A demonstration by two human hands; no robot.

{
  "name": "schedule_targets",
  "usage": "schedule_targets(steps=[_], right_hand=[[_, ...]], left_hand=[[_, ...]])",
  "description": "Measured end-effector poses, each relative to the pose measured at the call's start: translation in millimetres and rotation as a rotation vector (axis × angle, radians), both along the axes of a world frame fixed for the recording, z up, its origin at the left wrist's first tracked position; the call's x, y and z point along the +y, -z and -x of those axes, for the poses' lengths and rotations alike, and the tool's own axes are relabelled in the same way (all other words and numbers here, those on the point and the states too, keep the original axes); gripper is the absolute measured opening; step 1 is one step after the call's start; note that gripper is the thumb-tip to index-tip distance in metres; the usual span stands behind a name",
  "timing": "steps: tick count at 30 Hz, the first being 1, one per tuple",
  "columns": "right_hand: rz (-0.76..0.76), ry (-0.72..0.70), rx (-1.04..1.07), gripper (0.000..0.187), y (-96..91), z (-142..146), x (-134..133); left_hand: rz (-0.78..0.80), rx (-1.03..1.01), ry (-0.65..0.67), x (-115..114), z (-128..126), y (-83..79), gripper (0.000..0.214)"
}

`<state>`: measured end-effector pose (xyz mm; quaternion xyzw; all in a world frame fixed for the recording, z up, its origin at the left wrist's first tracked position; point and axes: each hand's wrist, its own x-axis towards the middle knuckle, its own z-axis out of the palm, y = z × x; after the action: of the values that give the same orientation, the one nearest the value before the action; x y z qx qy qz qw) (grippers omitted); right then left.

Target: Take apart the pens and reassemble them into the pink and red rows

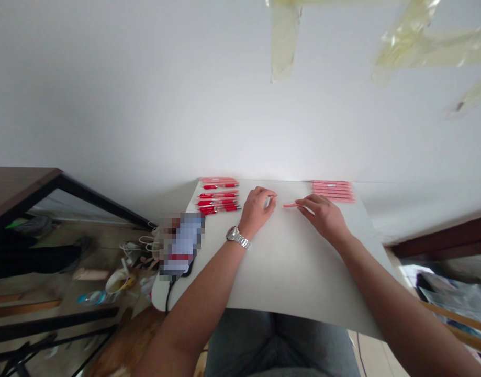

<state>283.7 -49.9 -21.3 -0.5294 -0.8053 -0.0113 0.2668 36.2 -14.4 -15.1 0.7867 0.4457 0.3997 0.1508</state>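
Observation:
My left hand (257,212) pinches a small white pen part (268,202) at the fingertips, above the white tabletop (287,267). My right hand (322,217) holds a pink pen barrel (291,205) pointing left, with a thin white piece (309,210) showing under its fingers. The two hands are close but apart. Further left lie several red-and-pink pens (219,196) in a neat row. A stack of pink pen barrels (333,191) lies at the far edge, just beyond my right hand.
A phone (181,246), pixelated and trailing a black cable (169,296), lies at the tabletop's left edge. A silver wristwatch (238,236) circles my left wrist. Cables and a cup (116,283) sit low on the left. A dark-framed mirror (67,209) stands left.

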Motion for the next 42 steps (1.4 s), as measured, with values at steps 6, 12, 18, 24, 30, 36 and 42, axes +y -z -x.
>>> schedule_targets(steps=[6,12,18,24,30,36,42], right_hand=[[-0.019,0.007,-0.032,0.026,-0.2,2.2,-1.1],[-0.047,0.014,-0.062,0.025,-3.0,2.2,-1.6],[-0.056,0.015,-0.075,0.023,-3.9,1.3,-1.2],[-0.045,0.026,-0.062,0.022,-2.9,1.3,-1.7],[-0.026,0.035,-0.025,0.021,-3.7,1.2,-2.8],[-0.028,0.045,0.025,0.021,-5.4,-0.1,-3.0],[0.016,0.011,0.221,0.023,-1.5,2.3,-1.1]], left_hand=[[0.034,-0.069,-0.046,0.6,1.7,0.0,0.013],[0.034,-0.1,-0.058,3.5,1.5,4.5,0.012],[0.025,-0.099,-0.063,6.5,2.8,9.2,0.011],[0.02,-0.117,-0.053,6.2,2.0,8.5,0.011],[0.024,-0.112,-0.027,3.9,1.2,4.5,0.014],[0.02,-0.108,-0.031,3.3,1.5,3.5,0.013],[0.025,-0.112,-0.017,3.1,1.6,2.6,0.012]])
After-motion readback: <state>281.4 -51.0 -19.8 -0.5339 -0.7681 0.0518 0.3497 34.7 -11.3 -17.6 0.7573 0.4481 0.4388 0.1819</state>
